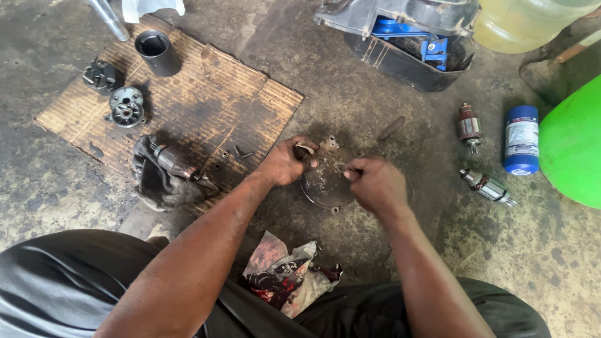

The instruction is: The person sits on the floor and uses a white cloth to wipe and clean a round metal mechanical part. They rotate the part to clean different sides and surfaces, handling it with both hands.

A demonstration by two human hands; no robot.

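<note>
In the middle of the frame, the left hand is gripping the upper left edge of the round metal cover lying flat on the floor, while the right hand is pinching something small against its right side.

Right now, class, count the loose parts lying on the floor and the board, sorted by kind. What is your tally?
Rotors with copper windings: 3
Round metal end caps: 2
Black tube: 1
Blue can: 1
Round metal housing held in both hands: 1
Total: 8
</note>
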